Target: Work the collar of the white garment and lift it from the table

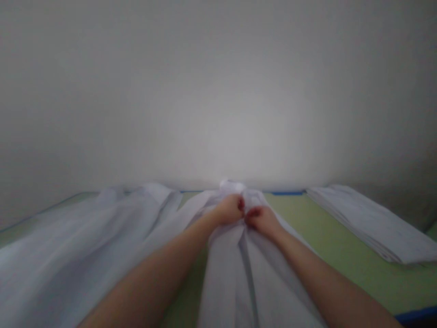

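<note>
Both forearms enter from the bottom of the frame, the left forearm [153,278] from the lower left and the right forearm [324,282] from the lower right, and they meet just below the centre. Between them a white cloth [235,282] runs from the bottom edge up to the hands, creased lengthways with a fold line down its middle.

The left hand [229,209] is closed into a fist on the cloth, fingers curled in and pinching a gather of it. The right hand [261,218] lies just beside it, touching or nearly so, its fingers likewise bent down and gripping the same gather. A small bunch of the cloth stands up right above the knuckles. The picture is blurred, so single fingers cannot be told apart.

More white fabric [85,237] spreads loosely over the left of the frame; whether it is one piece with the held cloth I cannot tell. All of it lies on a green table [324,228] with a blue edge [416,314]. At the right, well apart from the hands, lies a flat stack [372,223] of folded white cloths. A plain pale wall [218,91] fills the upper half.
</note>
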Tool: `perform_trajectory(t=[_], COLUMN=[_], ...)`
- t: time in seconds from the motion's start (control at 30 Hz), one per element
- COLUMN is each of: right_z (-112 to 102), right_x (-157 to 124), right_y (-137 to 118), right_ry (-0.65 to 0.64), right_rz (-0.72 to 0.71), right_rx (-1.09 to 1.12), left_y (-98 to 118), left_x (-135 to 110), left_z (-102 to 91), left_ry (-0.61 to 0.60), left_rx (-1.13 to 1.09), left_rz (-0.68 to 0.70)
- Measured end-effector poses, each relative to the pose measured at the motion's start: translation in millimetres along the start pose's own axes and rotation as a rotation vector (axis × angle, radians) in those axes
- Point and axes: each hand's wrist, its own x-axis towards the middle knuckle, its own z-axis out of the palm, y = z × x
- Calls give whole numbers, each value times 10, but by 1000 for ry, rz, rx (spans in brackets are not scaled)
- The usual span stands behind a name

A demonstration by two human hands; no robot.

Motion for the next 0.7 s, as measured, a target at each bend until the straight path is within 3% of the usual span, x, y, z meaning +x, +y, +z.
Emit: perform_trajectory(t=[0.23, 0.43, 0.57, 0.7], right_z=[-62, -74, -101, -125], right_x=[-19, -3, -2, -11], right_y=[26, 72, 32, -17], right_ry=[-149, -170, -130, 54], right_rz=[101, 119, 20, -120], right_rx=[463, 579, 427, -58], left_y=[-21, -2, -4, -47], left_x=[-14, -46, -26, 31], left_z=[-40, -50, -37, 24], left_ry=[3, -14, -6, 54], left_rx=[-57, -64, -74, -102], left_rz=[153, 225, 194, 151])
